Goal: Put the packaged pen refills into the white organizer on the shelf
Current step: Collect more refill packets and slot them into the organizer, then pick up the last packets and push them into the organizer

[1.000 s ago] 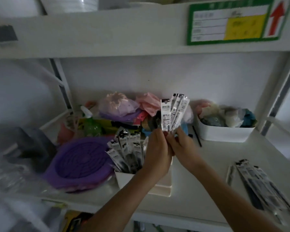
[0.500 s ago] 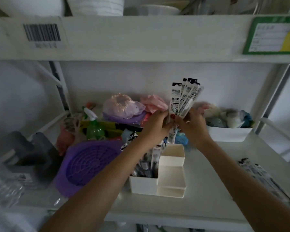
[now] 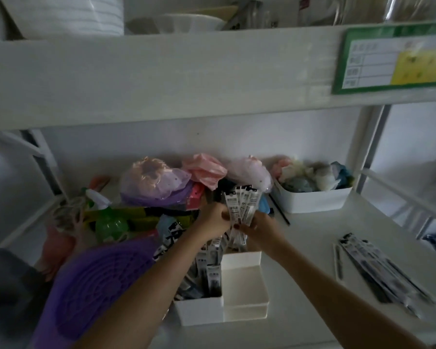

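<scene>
My left hand [image 3: 213, 217] and my right hand [image 3: 258, 229] together hold a fanned bunch of packaged pen refills [image 3: 242, 204], upright, just above the back of the white organizer [image 3: 244, 295]. The organizer stands on the shelf near its front edge. Its left compartment holds several refill packs [image 3: 209, 270]; the stepped right compartments look empty. More refill packs [image 3: 378, 268] lie loose on the shelf at the right.
A purple round basket [image 3: 91, 285] sits left of the organizer, with a green spray bottle [image 3: 108, 222] and bagged items [image 3: 156, 182] behind. A white bin [image 3: 315, 200] of cloths stands at the back right. The upper shelf board [image 3: 161, 76] hangs low overhead.
Both hands have lowered the bunch of refills toward the organizer's back compartment. The camera view shifted, so the shelf appears lower and closer.
</scene>
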Tool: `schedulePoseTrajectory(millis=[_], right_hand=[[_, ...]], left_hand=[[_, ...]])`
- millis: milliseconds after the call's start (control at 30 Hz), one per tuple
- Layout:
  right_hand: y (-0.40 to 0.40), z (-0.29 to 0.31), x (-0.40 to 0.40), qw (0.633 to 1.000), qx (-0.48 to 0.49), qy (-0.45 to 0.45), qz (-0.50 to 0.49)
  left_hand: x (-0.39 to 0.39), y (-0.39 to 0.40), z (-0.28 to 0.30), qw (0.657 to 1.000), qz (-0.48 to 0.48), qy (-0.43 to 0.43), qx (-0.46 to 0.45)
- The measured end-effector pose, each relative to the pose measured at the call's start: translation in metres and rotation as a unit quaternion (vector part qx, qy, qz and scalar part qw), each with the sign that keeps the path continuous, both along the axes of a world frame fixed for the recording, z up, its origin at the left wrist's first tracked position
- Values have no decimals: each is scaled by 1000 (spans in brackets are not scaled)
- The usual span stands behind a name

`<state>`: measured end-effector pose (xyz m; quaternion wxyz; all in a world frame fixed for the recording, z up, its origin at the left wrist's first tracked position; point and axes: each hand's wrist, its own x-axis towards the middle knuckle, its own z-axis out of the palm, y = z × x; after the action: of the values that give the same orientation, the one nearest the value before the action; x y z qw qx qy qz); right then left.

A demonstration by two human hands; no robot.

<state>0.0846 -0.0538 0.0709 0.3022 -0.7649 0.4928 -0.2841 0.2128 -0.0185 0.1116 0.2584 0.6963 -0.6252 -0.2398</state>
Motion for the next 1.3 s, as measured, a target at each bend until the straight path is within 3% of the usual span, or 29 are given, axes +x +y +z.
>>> schedulePoseTrajectory(millis=[67, 167, 300, 467, 567, 667, 767, 833, 933, 1033, 1100, 1200, 1300], right_hand=[[2, -8, -4, 1000, -2, 11, 0], [4, -12, -12, 1000, -2, 5, -6], [-2, -13, -21, 997, 59, -46, 25], [-13, -22, -37, 990, 79, -63, 99], [-18, -34, -50, 985, 48, -66, 150], [-18, -36, -61, 973, -16, -29, 227], [-17, -39, -81, 962, -14, -19, 273], [-19, -48, -99, 960, -15, -14, 279], [-30, -62, -141, 966, -49, 42, 250], [-54, -72, -200, 987, -24, 32, 158], [-75, -84, -246, 993, 25, 85, 83], [-99, -94, -308, 984, 105, 144, -2], [-112, -97, -344, 971, 195, 131, -45]], left_hand=[[3, 0, 5, 1000, 17, 14, 3], [2, 0, 17, 994, 72, 48, -72], [-23, -1, 32, 987, 93, 75, -107], [-78, 0, 31, 971, 134, -7, -197], [-110, 2, 23, 935, 192, -54, -294], [-133, 11, 15, 875, 270, -99, -389], [-163, 26, 1, 825, 344, -182, -410], [-191, 35, -16, 821, 343, -237, -390], [-247, 31, -58, 873, 236, -268, -332], [-293, 6, -98, 933, 215, -214, -192], [-317, -14, -112, 959, 247, -134, -30], [-340, -40, -125, 951, 222, -111, 183], [-352, -56, -135, 937, 231, -87, 248]])
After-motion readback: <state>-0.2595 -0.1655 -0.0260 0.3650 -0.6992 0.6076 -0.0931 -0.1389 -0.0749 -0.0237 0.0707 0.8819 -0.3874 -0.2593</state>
